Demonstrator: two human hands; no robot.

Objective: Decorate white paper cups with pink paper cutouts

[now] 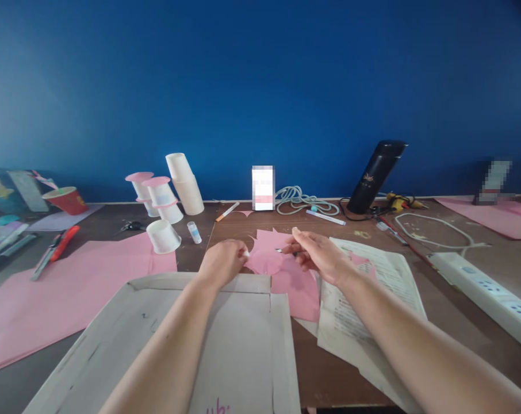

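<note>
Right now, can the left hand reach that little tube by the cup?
Probably yes: the left hand is close to the little tube, with bare tabletop between them, and the nearest white cup stands on the tube's other side. But the fingertips seem to pinch something small and white.

Soft light, edges stretched wide
</note>
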